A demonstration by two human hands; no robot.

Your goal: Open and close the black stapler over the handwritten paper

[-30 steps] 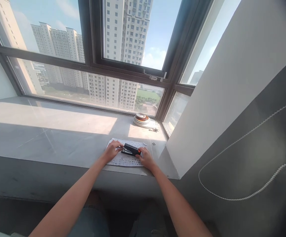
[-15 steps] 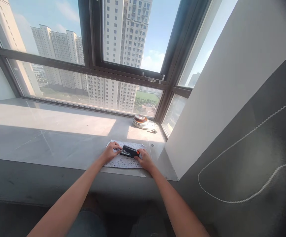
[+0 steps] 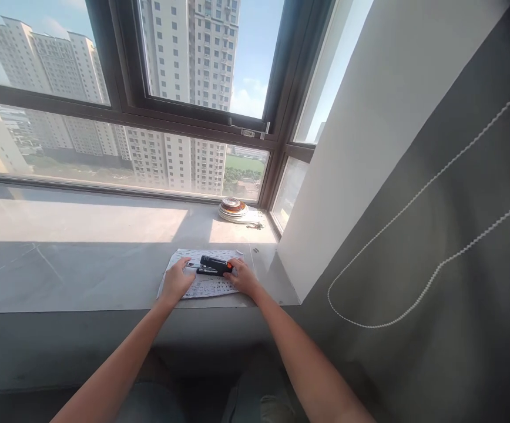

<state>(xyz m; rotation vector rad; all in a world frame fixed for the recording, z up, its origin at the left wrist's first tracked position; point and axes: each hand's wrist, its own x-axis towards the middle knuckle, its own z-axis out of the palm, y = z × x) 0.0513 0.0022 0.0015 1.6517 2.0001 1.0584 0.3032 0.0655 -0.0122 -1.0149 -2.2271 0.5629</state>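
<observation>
A black stapler (image 3: 215, 267) with an orange part at its right end lies across sheets of paper (image 3: 206, 289) covered in writing. My right hand (image 3: 242, 277) is closed around the stapler's right end, thumb and fingers at the orange part. A metal tray (image 3: 192, 266) sticks out of the stapler's left end. Around that tray my left hand (image 3: 178, 281) curves with thumb and forefinger apart; whether they touch it I cannot tell. Two small grey strips (image 3: 255, 251) lie to the right of the paper.
A stack of round white and brown rolls or discs (image 3: 232, 210) sits by the window corner, with a small dark item (image 3: 255, 225) beside it. A white bead cord (image 3: 372, 326) loops at the right. The grey sill (image 3: 105, 282) ends at its front edge.
The view has shifted right. My left hand has opened from a pinch at the stapler's left end and drawn back leftward, and the metal tray now shows extended. My right hand keeps its grip.
</observation>
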